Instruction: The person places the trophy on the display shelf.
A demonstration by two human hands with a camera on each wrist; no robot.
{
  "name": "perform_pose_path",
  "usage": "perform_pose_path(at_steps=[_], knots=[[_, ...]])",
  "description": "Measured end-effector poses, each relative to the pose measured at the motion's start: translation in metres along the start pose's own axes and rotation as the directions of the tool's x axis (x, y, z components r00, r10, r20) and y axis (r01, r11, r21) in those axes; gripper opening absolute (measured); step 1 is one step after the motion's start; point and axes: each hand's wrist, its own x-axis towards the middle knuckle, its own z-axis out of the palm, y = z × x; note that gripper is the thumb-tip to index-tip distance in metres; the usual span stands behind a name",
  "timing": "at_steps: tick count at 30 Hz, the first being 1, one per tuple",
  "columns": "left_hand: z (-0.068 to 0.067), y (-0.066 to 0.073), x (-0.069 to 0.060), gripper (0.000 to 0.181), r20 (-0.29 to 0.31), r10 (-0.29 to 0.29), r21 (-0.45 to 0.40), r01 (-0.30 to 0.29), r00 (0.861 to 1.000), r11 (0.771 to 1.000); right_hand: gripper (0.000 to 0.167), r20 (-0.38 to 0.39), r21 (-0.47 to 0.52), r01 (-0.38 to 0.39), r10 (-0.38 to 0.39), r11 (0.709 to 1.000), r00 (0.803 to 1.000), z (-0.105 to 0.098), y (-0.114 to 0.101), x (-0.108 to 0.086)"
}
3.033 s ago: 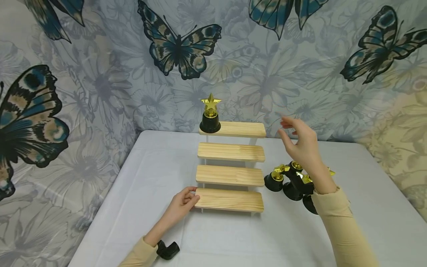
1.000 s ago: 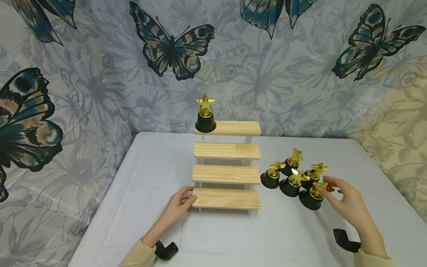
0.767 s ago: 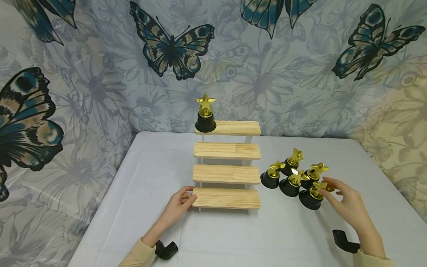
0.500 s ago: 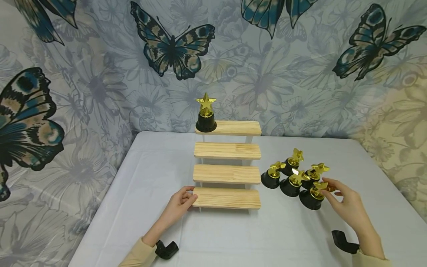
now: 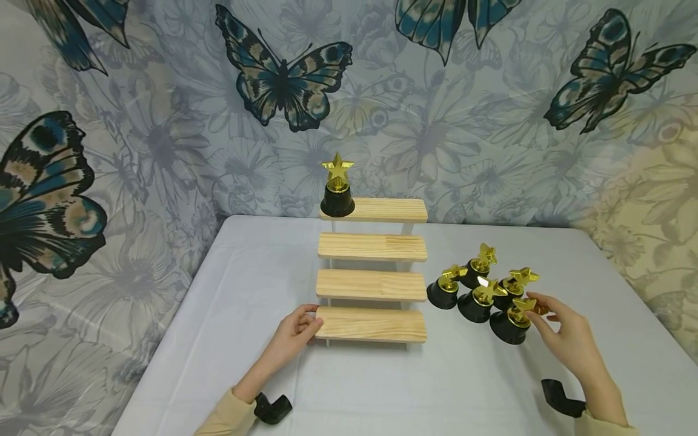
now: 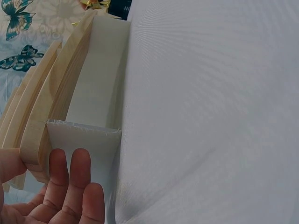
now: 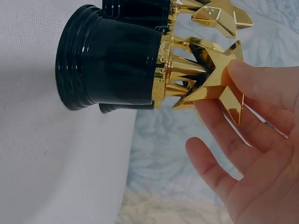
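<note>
A four-tier wooden display stand stands mid-table. At the left end of its lowest shelf, my left hand holds the board, thumb against the edge and fingers under it. My right hand pinches the gold star of the nearest star trophy between thumb and fingers. In the right wrist view, that trophy's black base still touches the white cloth. Another star trophy is upright on the left end of the top shelf.
Several other star trophies, one of them a trophy beside the held one, cluster right of the stand on the white-clothed table. Black wrist mounts show at both wrists. A butterfly-patterned cloth hangs behind the table.
My right hand has come down from beside the top shelf to the nearest trophy and taken its star. Over the last second it has stayed almost still. My left hand keeps its place.
</note>
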Motion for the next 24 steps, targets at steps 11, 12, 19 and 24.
perform_pose_path(at_steps=[11, 12, 19, 24], knots=[[-0.001, 0.000, -0.001, 0.035, 0.007, -0.004, 0.006, 0.004, 1.000, 1.000, 0.040, -0.051, 0.008, 0.043, -0.043, 0.999, 0.998, -0.004, -0.002, 0.001], [-0.001, 0.000, -0.001, 0.035, 0.007, -0.006, 0.005, 0.006, 1.000, 1.000, 0.040, -0.060, 0.011, 0.046, -0.045, 0.999, 0.997, -0.005, -0.003, 0.001], [-0.001, 0.000, -0.001, 0.034, 0.010, -0.003, 0.002, 0.002, 1.000, 1.000, 0.042, -0.095, 0.009, 0.065, -0.064, 0.998, 0.993, -0.014, -0.008, 0.005], [-0.001, 0.000, -0.001, 0.034, 0.009, 0.000, 0.001, 0.000, 1.000, 1.000, 0.045, -0.131, 0.003, 0.091, -0.090, 0.996, 0.987, -0.024, -0.009, 0.011]])
